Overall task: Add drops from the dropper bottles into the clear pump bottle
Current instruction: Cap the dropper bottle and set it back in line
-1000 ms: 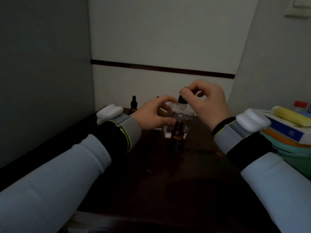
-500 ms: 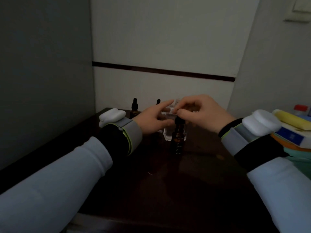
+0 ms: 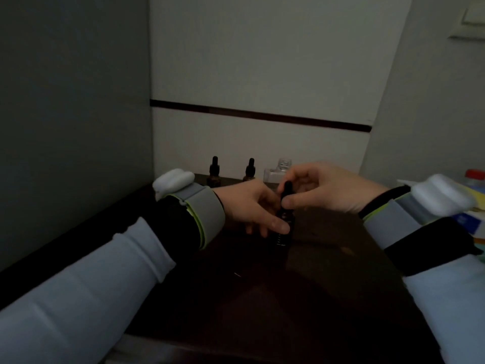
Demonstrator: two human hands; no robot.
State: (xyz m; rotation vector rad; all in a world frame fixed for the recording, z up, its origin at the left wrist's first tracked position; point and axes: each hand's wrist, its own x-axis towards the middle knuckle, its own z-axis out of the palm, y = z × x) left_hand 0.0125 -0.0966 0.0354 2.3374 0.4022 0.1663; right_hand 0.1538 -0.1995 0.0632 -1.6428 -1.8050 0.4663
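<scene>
My right grip [image 3: 328, 187] pinches the cap [image 3: 288, 185] of the dropper bottle [image 3: 283, 240]. My left grip [image 3: 246, 203] wraps its dark body, upright on the counter [image 3: 328, 271]. Behind, my fingers half hide the clear bottle [image 3: 283, 165], whose contents are lost in the dimness.

Dark wooden table [image 3: 328, 298], glossy, fills the lower middle. Small pale sliver [image 3: 237, 274] lies on it near centre; faint light smudge [image 3: 347, 250] further right. Grey wall [image 3: 73, 101] on the left side. White back panel [image 3: 262, 61] crossed by a dark horizontal stripe [image 3: 262, 118]. Off-white side wall [image 3: 433, 114] on the right, with a pale switch plate [image 3: 472, 21] at top right, partly cut off. At the right edge, a blurred stack of coloured items [image 3: 469, 222], yellow and blue showing, and a red cap [image 3: 475, 174] behind it.
</scene>
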